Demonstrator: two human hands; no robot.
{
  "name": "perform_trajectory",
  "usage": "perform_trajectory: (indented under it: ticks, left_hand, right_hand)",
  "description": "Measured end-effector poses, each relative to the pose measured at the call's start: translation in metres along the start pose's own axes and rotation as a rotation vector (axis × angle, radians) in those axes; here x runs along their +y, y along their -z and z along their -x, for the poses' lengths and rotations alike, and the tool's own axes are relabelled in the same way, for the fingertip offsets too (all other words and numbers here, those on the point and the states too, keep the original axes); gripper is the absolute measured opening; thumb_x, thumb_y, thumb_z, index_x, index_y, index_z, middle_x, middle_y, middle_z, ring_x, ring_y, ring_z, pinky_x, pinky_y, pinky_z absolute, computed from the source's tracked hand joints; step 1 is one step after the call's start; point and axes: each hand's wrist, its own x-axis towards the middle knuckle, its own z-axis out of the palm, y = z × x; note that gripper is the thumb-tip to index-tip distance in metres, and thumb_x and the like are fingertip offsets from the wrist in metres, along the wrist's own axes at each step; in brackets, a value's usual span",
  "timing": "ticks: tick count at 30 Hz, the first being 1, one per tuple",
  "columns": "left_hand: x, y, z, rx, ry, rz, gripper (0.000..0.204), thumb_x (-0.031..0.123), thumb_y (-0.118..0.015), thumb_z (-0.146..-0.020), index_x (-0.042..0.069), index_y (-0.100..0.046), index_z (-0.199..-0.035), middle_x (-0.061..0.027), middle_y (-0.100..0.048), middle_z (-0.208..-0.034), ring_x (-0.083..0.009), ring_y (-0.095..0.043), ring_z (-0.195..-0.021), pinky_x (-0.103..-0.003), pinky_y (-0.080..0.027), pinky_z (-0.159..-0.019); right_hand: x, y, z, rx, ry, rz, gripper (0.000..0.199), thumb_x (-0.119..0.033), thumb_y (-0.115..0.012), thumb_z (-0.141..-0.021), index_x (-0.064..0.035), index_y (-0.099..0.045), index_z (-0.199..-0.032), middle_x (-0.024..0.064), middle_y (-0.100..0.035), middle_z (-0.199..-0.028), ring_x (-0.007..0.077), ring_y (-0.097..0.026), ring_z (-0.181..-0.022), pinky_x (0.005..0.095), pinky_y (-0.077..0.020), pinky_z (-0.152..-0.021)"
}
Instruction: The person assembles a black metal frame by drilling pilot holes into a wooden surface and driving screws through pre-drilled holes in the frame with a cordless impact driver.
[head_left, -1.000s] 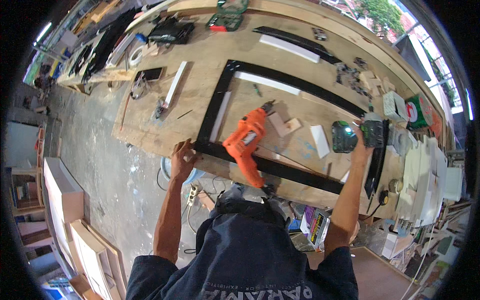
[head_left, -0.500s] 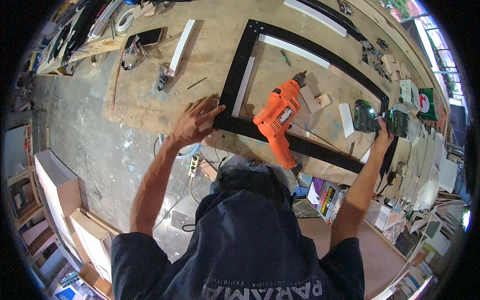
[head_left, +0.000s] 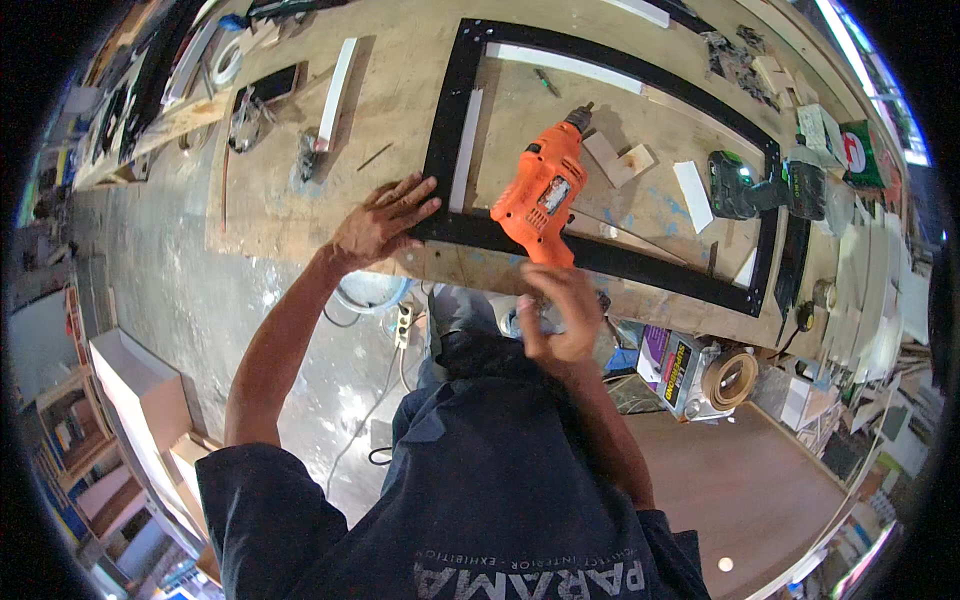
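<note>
A black rectangular frame (head_left: 612,263) lies on the wooden worktable. My left hand (head_left: 380,222) rests flat at its near left corner, fingers stretched over the black edge and holding nothing. An orange corded drill (head_left: 543,185) lies across the frame's near side, its chuck pointing away from me. At the lower end of its handle is my right hand (head_left: 568,315), thumb and fingers apart and somewhat blurred; it covers the end of the handle, and I cannot make out a grip. A black cordless drill (head_left: 765,190) lies over the frame's right side.
White strips (head_left: 693,196) and small wooden blocks (head_left: 618,160) lie inside the frame. A dark phone-like slab (head_left: 272,84) and another white strip (head_left: 337,95) are at the left. Below the table's near edge are a roll of tape (head_left: 729,379) and a power strip (head_left: 404,326).
My right hand has let go of the black cordless drill and moved left to the orange drill's handle. The left hand stays on the frame corner. The whole view has shifted slightly.
</note>
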Motion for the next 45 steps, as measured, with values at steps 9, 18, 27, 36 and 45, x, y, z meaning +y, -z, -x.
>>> perform_trajectory:
  ticks: [9, 18, 27, 36, 45]
  left_hand:
    - [-0.009, -0.009, -0.001, 0.114, -0.102, 0.163, 0.073, 0.028, -0.077, -0.082, 0.007, -0.053, -0.148, -0.0107, -0.042, -0.16, -0.0377, -0.037, -0.149, -0.046, -0.04, -0.119]
    - [-0.036, -0.002, -0.009, 0.2, -0.252, 0.125, 0.066, 0.043, -0.079, -0.081, 0.005, -0.064, -0.132, -0.0109, -0.059, -0.143, -0.0313, -0.055, -0.133, -0.043, -0.049, -0.109]
    - [-0.066, 0.02, -0.08, 0.458, 0.383, 0.474, 0.066, 0.052, -0.076, -0.084, -0.003, -0.067, -0.118, -0.0256, -0.064, -0.12, -0.0354, -0.061, -0.114, -0.05, -0.048, -0.098]
    - [-0.034, -0.047, -0.121, 0.468, 0.53, 0.111, 0.095, 0.045, -0.071, -0.087, -0.013, -0.032, -0.15, -0.03, -0.027, -0.161, -0.0441, -0.02, -0.152, -0.058, -0.013, -0.123]
    - [-0.031, -0.049, -0.12, 0.572, 0.459, 0.151, 0.086, 0.034, -0.074, -0.087, -0.014, -0.034, -0.147, -0.0307, -0.038, -0.155, -0.0443, -0.031, -0.148, -0.058, -0.018, -0.122]
  right_hand:
    - [0.005, -0.087, -0.034, -0.219, 0.022, 0.331, 0.046, -0.01, -0.067, -0.086, 0.0068, -0.06, -0.128, 0.0178, -0.058, -0.139, 0.0317, -0.058, -0.122, 0.0445, -0.0471, -0.105]
    - [0.033, -0.137, -0.028, -0.157, -0.007, 0.399, 0.074, -0.023, -0.078, -0.083, -0.001, -0.045, -0.146, 0.0161, -0.049, -0.149, 0.038, -0.054, -0.126, 0.0474, -0.0444, -0.108]
    - [0.037, -0.137, -0.021, -0.158, -0.053, 0.49, 0.066, -0.035, -0.079, -0.084, -0.0015, -0.057, -0.137, 0.0152, -0.056, -0.139, 0.0356, -0.058, -0.119, 0.047, -0.0472, -0.102]
    - [0.028, -0.14, -0.026, -0.178, -0.234, 0.427, 0.07, -0.039, -0.078, -0.079, -0.0099, -0.055, -0.138, 0.0107, -0.055, -0.14, 0.0345, -0.055, -0.124, 0.0481, -0.0464, -0.103]
    - [0.03, -0.144, -0.028, -0.131, -0.207, 0.412, 0.065, -0.039, -0.08, -0.077, -0.0088, -0.06, -0.131, 0.0079, -0.057, -0.136, 0.0334, -0.058, -0.119, 0.0462, -0.0489, -0.096]
